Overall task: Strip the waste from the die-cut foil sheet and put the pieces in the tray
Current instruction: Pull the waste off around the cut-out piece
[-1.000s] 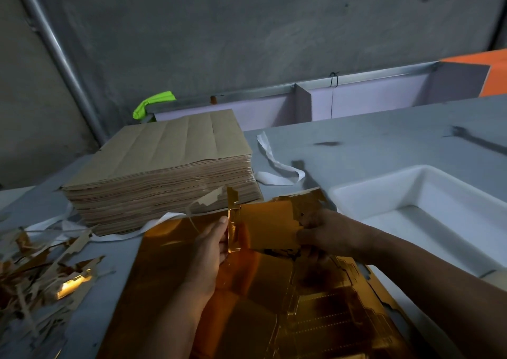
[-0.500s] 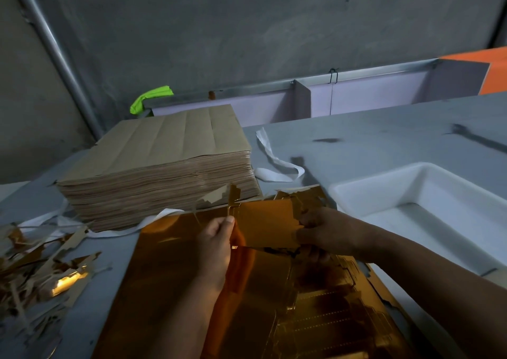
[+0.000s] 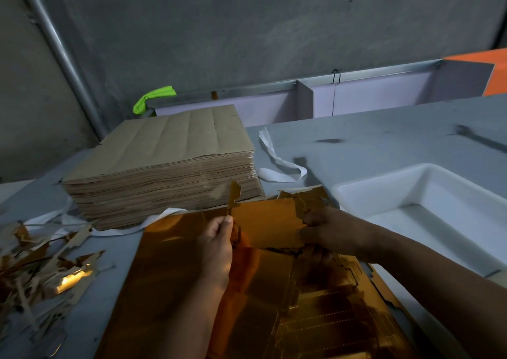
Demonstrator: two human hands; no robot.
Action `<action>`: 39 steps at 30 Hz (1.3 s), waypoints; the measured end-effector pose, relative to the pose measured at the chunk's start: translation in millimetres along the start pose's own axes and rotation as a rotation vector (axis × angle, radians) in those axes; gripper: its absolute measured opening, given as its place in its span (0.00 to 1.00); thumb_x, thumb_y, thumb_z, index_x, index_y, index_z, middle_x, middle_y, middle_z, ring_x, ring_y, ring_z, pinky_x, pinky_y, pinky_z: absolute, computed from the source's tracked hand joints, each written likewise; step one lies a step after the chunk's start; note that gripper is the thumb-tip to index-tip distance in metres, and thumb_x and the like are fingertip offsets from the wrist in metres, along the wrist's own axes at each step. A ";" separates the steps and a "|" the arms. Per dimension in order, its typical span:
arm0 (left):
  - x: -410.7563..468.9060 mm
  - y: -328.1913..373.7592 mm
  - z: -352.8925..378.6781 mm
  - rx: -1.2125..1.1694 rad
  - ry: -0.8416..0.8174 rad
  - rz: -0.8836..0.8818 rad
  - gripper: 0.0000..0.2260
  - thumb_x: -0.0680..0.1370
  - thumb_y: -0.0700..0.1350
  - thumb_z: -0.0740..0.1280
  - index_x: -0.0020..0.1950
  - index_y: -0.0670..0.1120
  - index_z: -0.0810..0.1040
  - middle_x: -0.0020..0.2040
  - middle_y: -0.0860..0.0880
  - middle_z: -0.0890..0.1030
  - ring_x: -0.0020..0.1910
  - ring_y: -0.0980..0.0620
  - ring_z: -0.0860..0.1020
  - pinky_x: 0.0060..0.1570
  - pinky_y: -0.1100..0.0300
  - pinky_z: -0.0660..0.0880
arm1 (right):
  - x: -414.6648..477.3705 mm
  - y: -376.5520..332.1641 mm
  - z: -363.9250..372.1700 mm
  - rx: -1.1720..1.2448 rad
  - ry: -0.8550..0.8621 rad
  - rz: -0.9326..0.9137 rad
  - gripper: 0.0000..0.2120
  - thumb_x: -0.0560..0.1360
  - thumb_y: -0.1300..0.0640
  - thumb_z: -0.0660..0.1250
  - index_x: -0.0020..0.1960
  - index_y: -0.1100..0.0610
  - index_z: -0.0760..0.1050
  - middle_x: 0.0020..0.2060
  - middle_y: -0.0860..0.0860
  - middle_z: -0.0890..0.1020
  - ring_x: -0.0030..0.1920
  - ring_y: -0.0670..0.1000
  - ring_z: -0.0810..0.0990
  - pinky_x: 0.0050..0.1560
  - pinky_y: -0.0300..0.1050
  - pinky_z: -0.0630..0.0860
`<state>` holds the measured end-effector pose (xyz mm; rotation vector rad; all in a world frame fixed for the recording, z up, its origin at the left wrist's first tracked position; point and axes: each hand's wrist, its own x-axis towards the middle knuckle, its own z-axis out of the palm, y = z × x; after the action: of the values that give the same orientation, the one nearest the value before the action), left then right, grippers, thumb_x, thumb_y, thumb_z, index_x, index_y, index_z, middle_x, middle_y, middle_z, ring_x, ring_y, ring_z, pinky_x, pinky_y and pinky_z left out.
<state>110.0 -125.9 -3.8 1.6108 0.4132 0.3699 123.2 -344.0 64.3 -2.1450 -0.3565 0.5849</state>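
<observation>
Two hands on the gold, both clamped down hard. The left hand (image 3: 216,245) has its fingers (image 3: 225,221) pinched round a thin, notched waste strip (image 3: 233,197) that stands almost upright off the foil sheet (image 3: 178,276), with dull brown backing showing beside its top. The right hand (image 3: 329,231), fingers curled, grips the ragged right edge of a lifted panel of that same sheet, so the panel is raised between the two hands.

The sheet lies on the grey surface (image 3: 384,139) right in front of the person. It is mirror-glossy and amber, with stepped die-cut outlines and rows of fine perforations across its near right part.

Over on the right, just beside the sheet, sits the tray (image 3: 356,191): white, smooth and deep, with rounded corners and its pale floor in view.

On the left lies a scrap pile (image 3: 41,265) of jagged slivers, gold on one face and cardboard-brown on the other, one of them throwing a bright glint.

Behind the foil sits a thick stack of brown paper (image 3: 164,161), its top sheet creased in parallel folds and its side showing many fine layers. A flat white strap (image 3: 277,164) curls beside it.
</observation>
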 end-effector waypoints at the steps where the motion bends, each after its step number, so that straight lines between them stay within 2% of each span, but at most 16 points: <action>1: 0.9 -0.7 -0.1 -0.005 0.017 0.000 0.09 0.82 0.51 0.62 0.49 0.50 0.79 0.45 0.45 0.81 0.48 0.43 0.80 0.48 0.48 0.77 | -0.2 -0.4 0.0 -0.005 0.000 -0.001 0.07 0.81 0.57 0.63 0.47 0.60 0.76 0.38 0.55 0.80 0.36 0.50 0.81 0.35 0.39 0.76; 4: 3.0 -3.1 -2.0 -0.017 0.055 0.007 0.09 0.81 0.51 0.62 0.49 0.50 0.79 0.45 0.47 0.82 0.49 0.46 0.80 0.48 0.52 0.76 | -1.3 -2.0 0.7 -0.013 -0.001 -0.009 0.08 0.81 0.57 0.63 0.47 0.60 0.76 0.40 0.56 0.81 0.37 0.50 0.81 0.36 0.39 0.77; 8: 3.4 -3.5 -4.6 -0.047 0.059 -0.026 0.09 0.81 0.52 0.62 0.51 0.50 0.79 0.49 0.45 0.83 0.51 0.46 0.80 0.57 0.41 0.76 | -2.2 -2.8 0.7 -0.020 0.005 -0.009 0.08 0.81 0.56 0.62 0.47 0.59 0.76 0.41 0.55 0.81 0.37 0.50 0.81 0.36 0.39 0.76; 14: 3.6 -4.1 -4.1 -0.073 0.056 -0.016 0.09 0.81 0.51 0.62 0.50 0.49 0.79 0.47 0.44 0.83 0.50 0.44 0.81 0.54 0.43 0.77 | -2.0 -1.6 -0.5 0.042 0.020 -0.006 0.07 0.80 0.57 0.63 0.45 0.58 0.77 0.36 0.53 0.81 0.33 0.47 0.80 0.33 0.38 0.76; 20: 4.4 -5.4 -4.3 -0.064 0.059 -0.022 0.10 0.82 0.53 0.61 0.49 0.49 0.79 0.47 0.42 0.83 0.50 0.41 0.81 0.55 0.41 0.78 | -1.4 -1.4 -0.1 0.070 0.044 -0.012 0.07 0.80 0.57 0.63 0.46 0.57 0.77 0.34 0.51 0.81 0.31 0.45 0.79 0.32 0.37 0.75; 25: 4.6 -6.5 -4.6 -0.065 0.063 -0.008 0.10 0.82 0.53 0.60 0.48 0.51 0.79 0.49 0.41 0.81 0.50 0.40 0.80 0.52 0.42 0.77 | -2.7 -3.5 -0.5 0.123 0.089 -0.033 0.08 0.80 0.57 0.63 0.44 0.57 0.77 0.31 0.49 0.81 0.31 0.45 0.79 0.31 0.37 0.74; 29: 4.8 -8.3 -4.8 -0.072 0.045 0.005 0.11 0.82 0.53 0.59 0.48 0.49 0.78 0.46 0.43 0.82 0.48 0.45 0.81 0.47 0.48 0.79 | -4.1 -6.1 -1.4 0.150 0.106 -0.051 0.11 0.80 0.58 0.62 0.40 0.56 0.75 0.29 0.49 0.81 0.31 0.47 0.79 0.29 0.37 0.73; 31: 5.0 -9.0 -4.6 -0.078 0.044 0.006 0.11 0.82 0.53 0.59 0.48 0.49 0.78 0.45 0.44 0.83 0.48 0.46 0.81 0.48 0.48 0.79 | -4.3 -6.9 -1.7 0.157 0.109 -0.056 0.11 0.80 0.59 0.62 0.38 0.56 0.74 0.30 0.50 0.80 0.31 0.48 0.78 0.29 0.37 0.73; 39: 5.0 -8.9 -3.9 -0.087 0.045 0.020 0.11 0.82 0.52 0.60 0.46 0.49 0.78 0.42 0.46 0.81 0.42 0.47 0.79 0.41 0.55 0.75 | -3.2 -4.9 -2.5 0.174 0.126 -0.061 0.11 0.80 0.58 0.61 0.40 0.58 0.74 0.31 0.52 0.80 0.33 0.51 0.79 0.29 0.38 0.73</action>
<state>112.1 -119.5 -12.3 1.5249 0.4100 0.4347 121.6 -344.3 70.5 -1.9855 -0.2901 0.4277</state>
